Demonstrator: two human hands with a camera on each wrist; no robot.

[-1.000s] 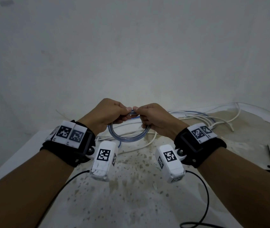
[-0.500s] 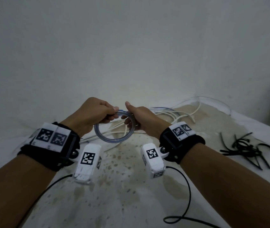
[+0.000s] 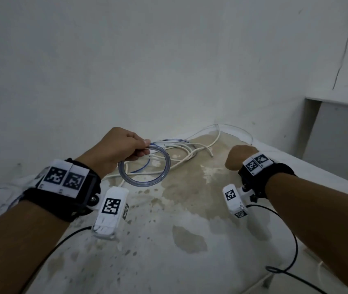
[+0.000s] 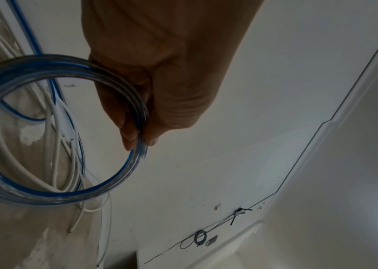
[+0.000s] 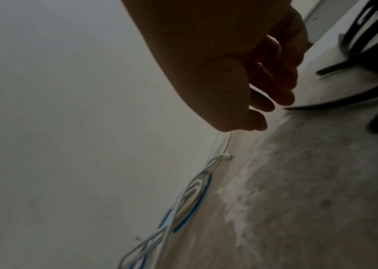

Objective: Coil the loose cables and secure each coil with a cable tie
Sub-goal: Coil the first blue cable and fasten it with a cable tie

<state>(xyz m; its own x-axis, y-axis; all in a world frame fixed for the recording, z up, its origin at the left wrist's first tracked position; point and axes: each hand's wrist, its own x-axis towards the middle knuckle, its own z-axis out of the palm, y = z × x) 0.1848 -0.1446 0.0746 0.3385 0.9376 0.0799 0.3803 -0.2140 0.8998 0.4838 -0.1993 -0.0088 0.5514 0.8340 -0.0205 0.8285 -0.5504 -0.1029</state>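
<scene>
My left hand (image 3: 144,147) pinches the top of a small coil of clear tubing with a blue stripe (image 3: 145,183) and holds it just above the table. The left wrist view shows thumb and fingers (image 4: 128,138) closed on the coil (image 4: 52,196). My right hand (image 3: 235,155) is off to the right, apart from the coil; its fingers are hidden in the head view. In the right wrist view that hand (image 5: 273,102) has loosely curled fingers, holds nothing, and hovers close to black cable ties (image 5: 353,63). Loose white and blue cables (image 3: 188,153) lie against the wall.
The stained white table (image 3: 190,219) meets a white wall at the back. A black cord from the wrist camera (image 3: 292,262) loops over the table's right front. A white counter (image 3: 338,102) stands past the table's right edge.
My right hand has let go of the coil and swung to the right toward the cable ties. The left hand alone now holds the coil, and the head view has turned right.
</scene>
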